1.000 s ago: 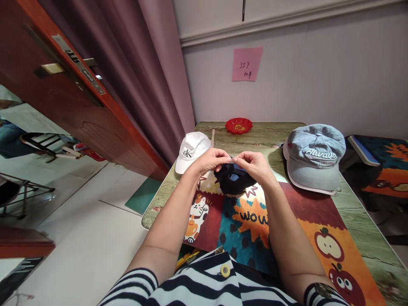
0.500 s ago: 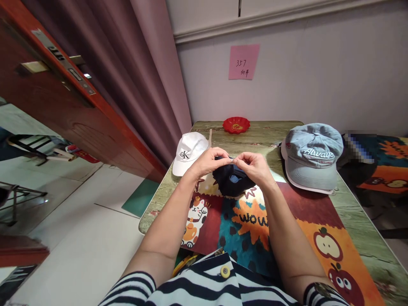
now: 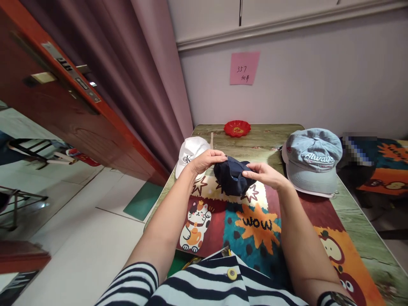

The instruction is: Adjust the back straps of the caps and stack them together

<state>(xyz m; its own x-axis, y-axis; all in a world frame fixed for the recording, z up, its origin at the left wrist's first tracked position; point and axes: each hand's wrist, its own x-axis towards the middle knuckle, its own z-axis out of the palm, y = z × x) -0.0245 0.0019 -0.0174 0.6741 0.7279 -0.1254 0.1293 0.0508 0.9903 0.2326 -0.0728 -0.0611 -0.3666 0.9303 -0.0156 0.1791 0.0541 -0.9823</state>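
A dark navy cap (image 3: 234, 180) is between my two hands, over the patterned mat (image 3: 208, 231). My left hand (image 3: 208, 160) pinches the cap's upper left edge between thumb and fingers. On the other side, my right hand (image 3: 263, 174) grips the cap's right edge, thumb on the near face and fingers behind. To the left, partly behind my left hand, lies a white cap (image 3: 193, 148) with black "CK" letters. A light blue denim cap (image 3: 314, 157) with white lettering sits at the right, on top of a pale pinkish cap whose brim edge shows below.
A red scalloped dish (image 3: 237, 128) stands at the back of the wooden table (image 3: 267, 136). A pink paper note (image 3: 245, 68) is on the wall behind. At the left are a purple curtain (image 3: 149, 85) and an open wooden door (image 3: 105, 127).
My hands have moved apart from their meeting point at the cap's top edge. The right hand has shifted right and down to the cap's right side.
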